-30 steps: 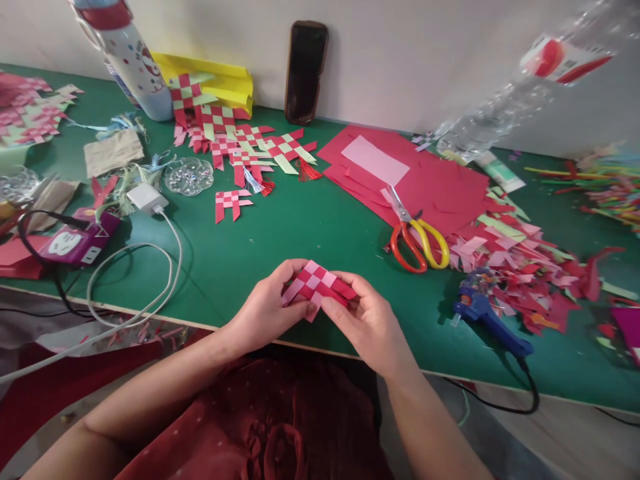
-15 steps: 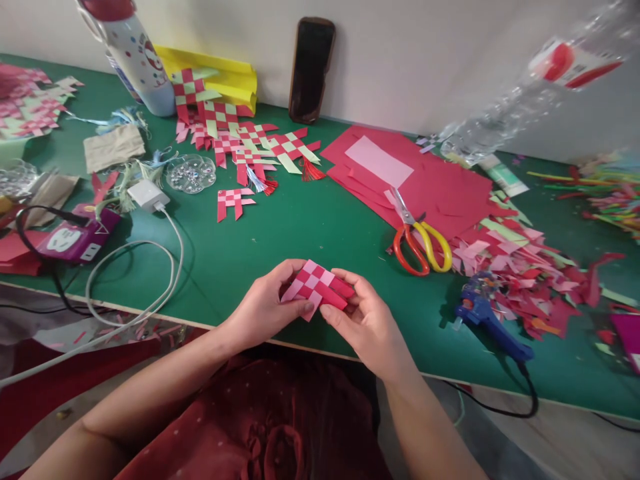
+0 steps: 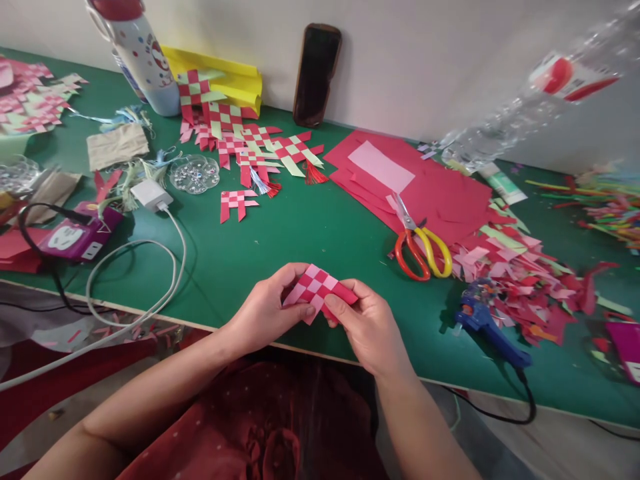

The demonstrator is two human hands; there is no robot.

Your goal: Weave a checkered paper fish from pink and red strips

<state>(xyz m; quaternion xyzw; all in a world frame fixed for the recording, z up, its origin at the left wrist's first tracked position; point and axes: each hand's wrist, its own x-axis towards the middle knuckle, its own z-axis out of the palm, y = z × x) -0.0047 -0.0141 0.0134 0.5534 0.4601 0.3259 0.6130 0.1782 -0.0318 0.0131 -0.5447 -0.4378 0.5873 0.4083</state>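
Over the near edge of the green table (image 3: 310, 233) I see the woven paper piece (image 3: 316, 288) pinched between both hands, long axis left to right, slightly tilted. My left hand (image 3: 265, 313) grips its left end, my right hand (image 3: 367, 327) its right; the right thumb has slid further onto it. Beyond lie scissors (image 3: 420, 247).

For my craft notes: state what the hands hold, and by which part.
Both hands hold one red-and-pink woven paper piece: left hand pinches its left edge, right hand its right end.
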